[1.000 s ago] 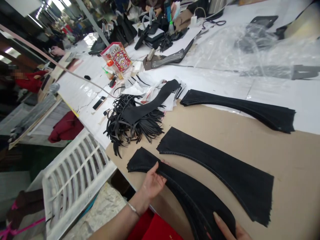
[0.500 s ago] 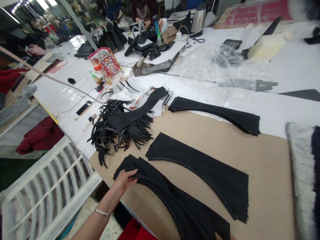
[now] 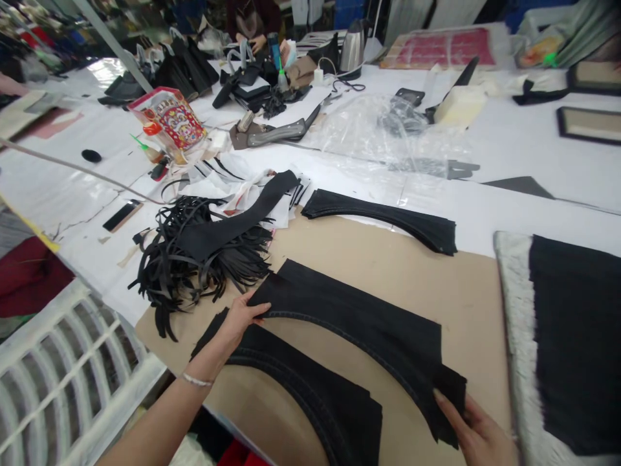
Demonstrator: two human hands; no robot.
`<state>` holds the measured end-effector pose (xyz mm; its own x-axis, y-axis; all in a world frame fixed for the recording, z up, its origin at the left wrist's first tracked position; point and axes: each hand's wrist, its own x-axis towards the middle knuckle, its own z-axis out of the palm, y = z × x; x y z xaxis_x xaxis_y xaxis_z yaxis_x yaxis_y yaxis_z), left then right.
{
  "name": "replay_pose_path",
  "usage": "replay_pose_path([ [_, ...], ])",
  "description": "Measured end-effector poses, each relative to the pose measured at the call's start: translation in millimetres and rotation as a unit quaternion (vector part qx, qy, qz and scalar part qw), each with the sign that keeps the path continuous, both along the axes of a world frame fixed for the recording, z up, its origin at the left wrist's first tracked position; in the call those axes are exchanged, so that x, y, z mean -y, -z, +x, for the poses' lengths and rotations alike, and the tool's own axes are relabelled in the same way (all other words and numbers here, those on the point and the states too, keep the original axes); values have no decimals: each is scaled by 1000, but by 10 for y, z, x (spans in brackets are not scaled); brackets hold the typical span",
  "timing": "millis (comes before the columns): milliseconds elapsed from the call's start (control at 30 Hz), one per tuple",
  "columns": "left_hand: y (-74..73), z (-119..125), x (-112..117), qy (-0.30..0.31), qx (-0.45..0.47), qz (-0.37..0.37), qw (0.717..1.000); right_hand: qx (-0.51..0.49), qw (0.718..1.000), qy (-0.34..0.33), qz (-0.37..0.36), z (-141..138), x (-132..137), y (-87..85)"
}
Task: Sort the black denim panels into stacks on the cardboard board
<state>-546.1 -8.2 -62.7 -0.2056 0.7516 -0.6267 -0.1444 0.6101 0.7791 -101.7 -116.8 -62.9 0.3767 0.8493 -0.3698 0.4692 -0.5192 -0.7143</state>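
My left hand (image 3: 239, 317) pinches the narrow end of a curved black fabric piece (image 3: 359, 320) lying on the brown cardboard sheet (image 3: 398, 259). My right hand (image 3: 473, 430) grips the same piece at its wide, frayed end near the bottom right. Below it lies a second curved black piece (image 3: 310, 395), closer to me. A third curved black piece (image 3: 388, 217) rests at the cardboard's far edge.
A tangle of black strips (image 3: 194, 259) sits left of the cardboard, with a phone (image 3: 121, 215) beyond it. A black cloth on white padding (image 3: 572, 336) lies at the right. A white slatted crate (image 3: 63, 382) stands at lower left. Bags, a kettle and clutter fill the far table.
My left hand moved from the nearest piece up to the middle piece's narrow end. My right hand now holds that piece's wide end. The view shifted right.
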Motion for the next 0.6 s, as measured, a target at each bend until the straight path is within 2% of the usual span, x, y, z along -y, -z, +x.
replay_pose_path([
  [100, 262, 95, -69, 12, -35, 1, 999, 20, 998, -6, -66, -14, -92, 135],
  [200, 398, 127, -73, 21, -83, 0, 996, 51, 996, -23, -70, -28, -108, 212],
  [333, 394, 119, -80, 13, -106, -14, 994, 104, 993, -14, -53, -39, -99, 187],
  [433, 349, 107, -84, 8, -109, -15, 994, 88, 995, -14, -43, -20, -99, 166],
  [600, 326, 92, -17, 35, -123, -9, 992, 57, 998, -6, -33, -12, -44, 222],
])
